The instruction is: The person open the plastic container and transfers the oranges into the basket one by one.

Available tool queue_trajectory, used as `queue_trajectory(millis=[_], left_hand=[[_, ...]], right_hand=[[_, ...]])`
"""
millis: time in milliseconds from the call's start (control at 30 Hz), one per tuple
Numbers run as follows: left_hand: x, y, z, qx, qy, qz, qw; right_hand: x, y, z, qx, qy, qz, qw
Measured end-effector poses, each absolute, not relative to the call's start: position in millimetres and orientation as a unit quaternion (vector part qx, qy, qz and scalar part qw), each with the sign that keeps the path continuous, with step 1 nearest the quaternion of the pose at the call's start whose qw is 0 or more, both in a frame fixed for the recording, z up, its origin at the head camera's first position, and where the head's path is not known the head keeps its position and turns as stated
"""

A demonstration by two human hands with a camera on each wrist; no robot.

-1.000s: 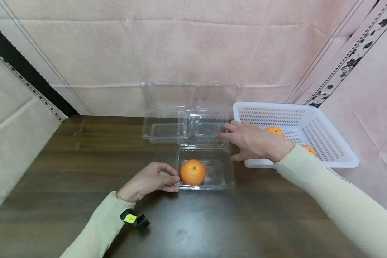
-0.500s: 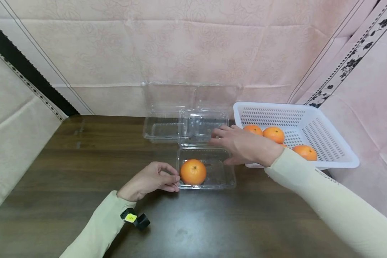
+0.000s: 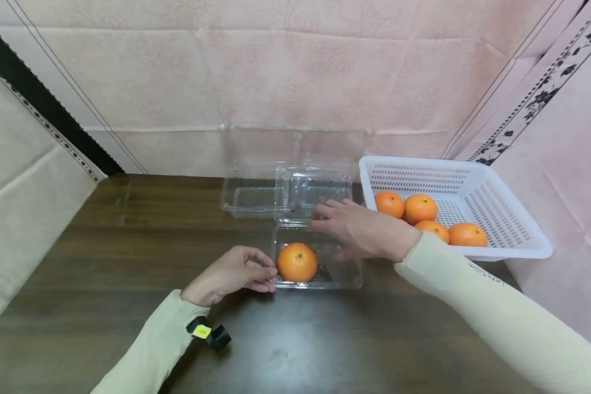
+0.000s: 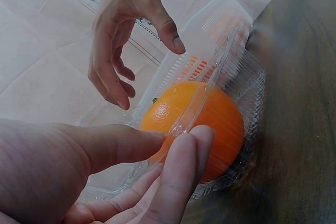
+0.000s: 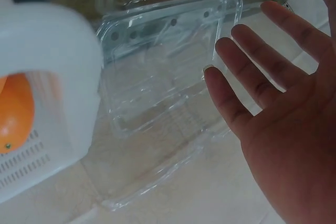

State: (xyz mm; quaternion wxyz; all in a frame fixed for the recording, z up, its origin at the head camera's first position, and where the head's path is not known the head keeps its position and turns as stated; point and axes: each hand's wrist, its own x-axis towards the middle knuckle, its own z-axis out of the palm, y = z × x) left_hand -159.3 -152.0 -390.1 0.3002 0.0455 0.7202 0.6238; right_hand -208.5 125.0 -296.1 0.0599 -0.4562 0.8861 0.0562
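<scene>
— What sits closest to the person?

— The left hand (image 3: pixel 231 273), low on the dark wooden table (image 3: pixel 128 246). Its thumb and fingers pinch the left rim of a clear plastic clamshell box (image 3: pixel 320 257); the left wrist view shows the thumb and forefinger (image 4: pixel 178 166) pressed together on that thin edge. A small black and yellow tag (image 3: pixel 208 334) rides on the cream sleeve at the wrist.

— And inside the box?

— One orange (image 3: pixel 297 262), resting in the left half of the tray, just beside the pinching fingers. The right half of the tray holds nothing.

— Where is the right hand?

— The right hand (image 3: pixel 359 232) hovers over the back right part of the tray, fingers straight and spread, palm down. It holds nothing. The right wrist view shows the splayed fingers (image 5: pixel 247 72) near the box's hinged lid (image 3: pixel 315 191), which lies open behind the tray; I cannot tell whether they touch it.

— What lies farther back?

— Another clear clamshell box (image 3: pixel 251 180) stands open just left of that lid, against the wall. To the right sits a white perforated basket (image 3: pixel 517 230) with four oranges (image 3: pixel 426 216) gathered in its near left part. Behind everything hangs pink patterned cloth (image 3: pixel 295 71).
</scene>
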Motion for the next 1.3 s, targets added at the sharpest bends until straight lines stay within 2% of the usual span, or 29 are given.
queue_trajectory(millis=[1300], left_hand=[[-161.5,-152.9,-388.8,0.053,0.717,0.622,0.310]], right_hand=[[-195.0,88.5,-328.3,-0.535,0.839,0.081,0.057]])
